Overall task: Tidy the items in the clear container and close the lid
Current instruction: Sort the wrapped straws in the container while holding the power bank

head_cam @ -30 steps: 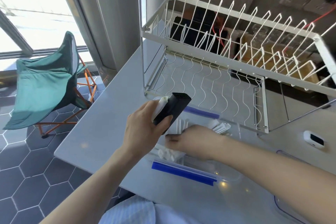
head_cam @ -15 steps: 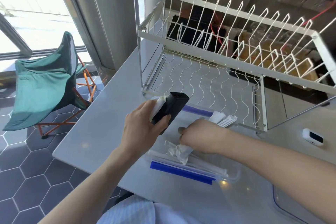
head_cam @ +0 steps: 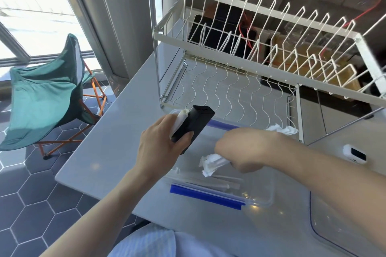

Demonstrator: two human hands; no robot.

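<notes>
Bare forearms, no sleeves — pale blue-white striped garment (head_cam: 144, 244)

One camera sits on the person's head. It looks forward and down, close over the table (head_cam: 117, 144), with the rack (head_cam: 261, 48) behind and the floor (head_cam: 31, 194) at left.

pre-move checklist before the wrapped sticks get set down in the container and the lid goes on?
1. Left hand has a firm hold on the black box: ok.
2. Right hand holds the wrapped sticks: ok.
3. Wrapped sticks over the open container, not the counter: ok.
4. Black box put away in the container: not ok, held above it.
5. Lid within reach, lying at the right: ok.
6. Blue latch free to close: cannot tell.
</notes>
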